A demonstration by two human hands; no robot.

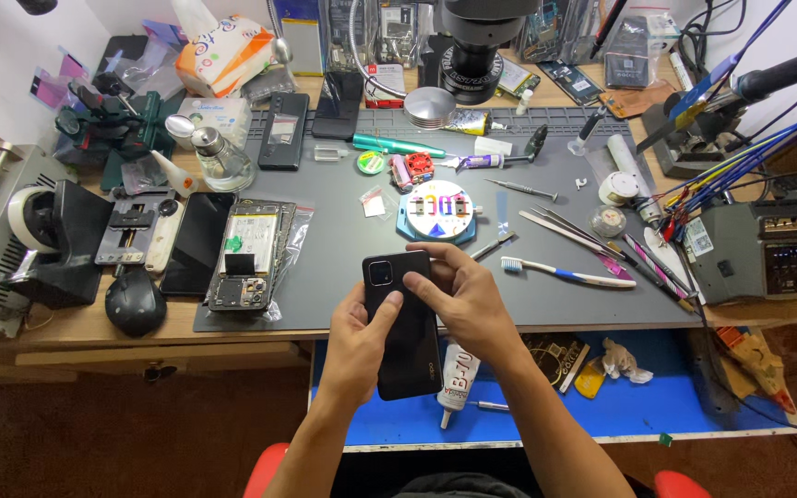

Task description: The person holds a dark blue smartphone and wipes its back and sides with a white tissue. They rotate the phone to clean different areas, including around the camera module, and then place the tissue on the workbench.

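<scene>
At far left of the counter [66, 323], a black stand [71, 244] with a roll of white tape [28, 217], and a black mouse [135, 301] just in front. Next to these, a dark phone [198, 242] lying flat, then an opened phone in a clear bag [253, 254] with its inner parts visible, both at the left edge of the grey work mat [343, 249]. In the middle, at the front edge of the mat and partly over the blue drawer [666, 387], a black phone [403, 323] held back side up, camera block toward the top. Left hand [357, 346] under and around the left edge of the black phone, fingers closed on it, thumb resting across the back. Right hand [463, 295] on the right edge and top, fingers also gripping the black phone, thumb pressed on the back cover. Just behind the hands, a round blue holder [437, 210] with small coloured parts. Below the right wrist, a glue tube [457, 378] in the drawer. Further right on the mat, a toothbrush [566, 272], tweezers [560, 229], and at far right a grey power unit [756, 249] with many coloured wires [740, 166].
</scene>
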